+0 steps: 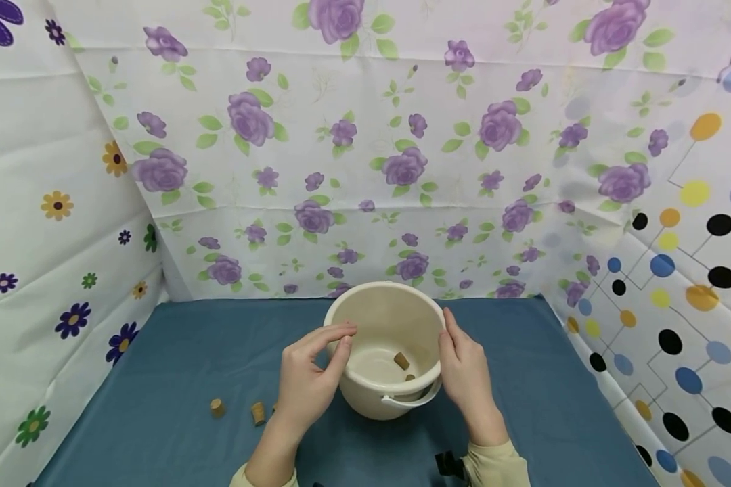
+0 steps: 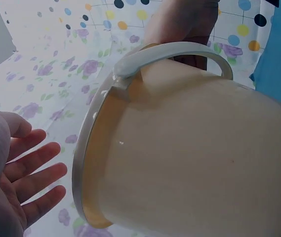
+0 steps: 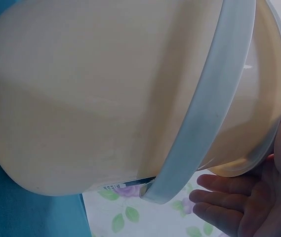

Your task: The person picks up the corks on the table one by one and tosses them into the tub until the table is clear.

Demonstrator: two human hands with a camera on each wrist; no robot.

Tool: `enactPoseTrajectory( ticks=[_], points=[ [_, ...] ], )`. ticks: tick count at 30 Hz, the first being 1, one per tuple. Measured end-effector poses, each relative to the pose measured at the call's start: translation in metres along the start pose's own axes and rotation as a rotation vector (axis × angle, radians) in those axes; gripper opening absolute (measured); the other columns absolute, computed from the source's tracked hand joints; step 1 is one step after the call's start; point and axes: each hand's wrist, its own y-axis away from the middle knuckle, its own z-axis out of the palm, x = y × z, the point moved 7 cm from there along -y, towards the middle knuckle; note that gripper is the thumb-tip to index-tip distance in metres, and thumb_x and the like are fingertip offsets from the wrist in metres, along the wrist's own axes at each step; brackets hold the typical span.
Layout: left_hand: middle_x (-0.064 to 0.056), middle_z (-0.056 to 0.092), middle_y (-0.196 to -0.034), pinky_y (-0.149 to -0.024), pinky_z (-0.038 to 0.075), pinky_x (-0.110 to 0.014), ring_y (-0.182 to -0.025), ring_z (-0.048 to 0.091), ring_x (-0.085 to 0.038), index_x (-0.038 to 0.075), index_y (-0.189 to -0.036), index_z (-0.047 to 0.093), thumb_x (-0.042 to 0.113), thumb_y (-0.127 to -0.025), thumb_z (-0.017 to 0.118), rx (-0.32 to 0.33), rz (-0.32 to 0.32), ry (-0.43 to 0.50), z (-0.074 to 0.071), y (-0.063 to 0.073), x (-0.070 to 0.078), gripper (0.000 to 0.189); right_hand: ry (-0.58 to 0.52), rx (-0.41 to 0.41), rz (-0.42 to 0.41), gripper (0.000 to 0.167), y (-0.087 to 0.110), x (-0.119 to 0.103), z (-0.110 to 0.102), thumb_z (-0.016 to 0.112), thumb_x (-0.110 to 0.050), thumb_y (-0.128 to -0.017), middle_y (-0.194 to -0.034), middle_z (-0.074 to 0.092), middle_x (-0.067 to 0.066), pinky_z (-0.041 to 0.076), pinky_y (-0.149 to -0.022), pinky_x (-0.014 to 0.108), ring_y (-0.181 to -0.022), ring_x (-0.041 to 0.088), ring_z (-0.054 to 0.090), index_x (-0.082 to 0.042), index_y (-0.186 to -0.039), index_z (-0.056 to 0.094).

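— Pale sleeves [image 1: 496, 465] sit nearest in the head view; what lies beyond them?

— One cream bucket [image 1: 365, 399], its mouth facing up toward the camera; two corks [image 1: 401, 360] lie inside near its floor; two loose corks [image 1: 258, 413] sit apart on the blue-covered tabletop [image 1: 554, 419], left of the bucket; whether its base rests flat, I cannot tell

— And the hands there?

— Left grip [image 1: 311, 375], a bare hand, is at the left side of the rim, thumb and fingers parted and grasping nothing; right grip [image 1: 466, 362], bare too, lies along the right side of the rim

— What does the left wrist view add?

— Bucket wall across most of it, with the handle [image 2: 180, 49] arching at the top; the left grip is loose, fingers spread just beside the mouth, apart from the rim

— The right wrist view?

— Handle slanting across the wall; the right grip touches the rim at lower right, fingers extended rather than curled round it; a flowered sheet [image 3: 145, 217] shows behind
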Motion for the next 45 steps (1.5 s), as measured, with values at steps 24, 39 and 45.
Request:
enactPoseTrajectory(
  ticks=[24,39,45],
  points=[
    [0.002,0.079,-0.115,-0.085,0.056,-0.017,-0.096,0.076,-0.016,0.012,-0.114,0.083,0.0,-0.098,0.075,-0.039,-0.029,-0.136,-0.046,0.015,-0.021,0.021,0.003,0.0,0.002,0.05,0.002,0.001,-0.001,0.044,-0.024,-0.117,-0.158,0.052,0.02,0.047,-0.109,0.061,-0.141,0.04,0.054,-0.006,-0.163,0.045],
    [0.004,0.079,-0.114,-0.075,0.063,-0.038,-0.095,0.077,-0.017,0.017,-0.116,0.082,0.01,-0.092,0.086,-0.178,-0.157,-0.432,-0.09,0.052,-0.057,0.025,-0.015,-0.034,0.019,0.051,0.0,0.0,0.0,0.041,-0.029,-0.118,-0.159,0.051,0.02,0.047,-0.11,0.061,-0.142,0.04,0.053,-0.008,-0.165,0.042],
    [-0.003,0.078,-0.115,-0.048,0.048,-0.027,-0.053,0.057,-0.004,0.019,-0.117,0.082,0.011,-0.092,0.087,-0.197,-0.275,-0.526,-0.127,0.072,-0.075,0.026,-0.015,-0.027,0.005,0.052,0.0,-0.001,0.0,0.04,-0.029,-0.118,-0.158,0.051,0.021,0.048,-0.109,0.061,-0.142,0.041,0.054,-0.007,-0.164,0.042]
  ],
)
